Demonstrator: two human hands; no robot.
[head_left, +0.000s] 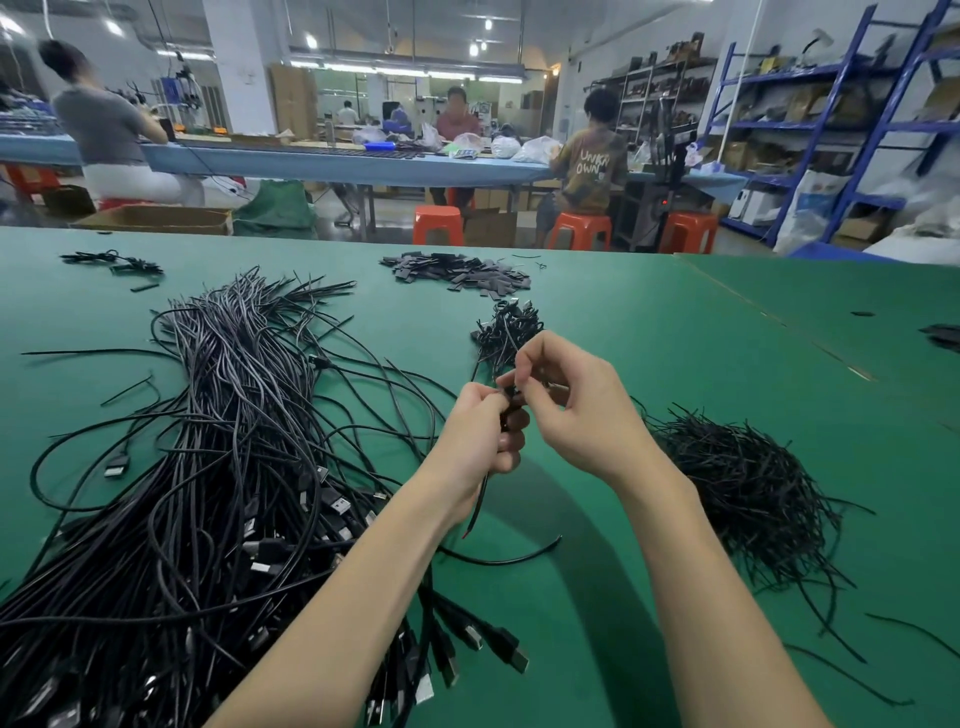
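hands: left hand (480, 434) grips black cable (480, 499), right hand (576, 402) pinches its top | cable heap (234, 441) left | tie pile (743, 483) right

One left hand (480, 431), one right hand (576, 410), one thin black cable (478, 501) held; one black USB cable heap (218, 467) bench-left; one black twist-tie pile (748, 488) bench-right.

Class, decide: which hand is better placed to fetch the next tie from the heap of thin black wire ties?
Right. The right hand sits nearest the heap of thin black wire ties, on its own side; the left hand is wrapped round the coiled black cable and lies farther away.
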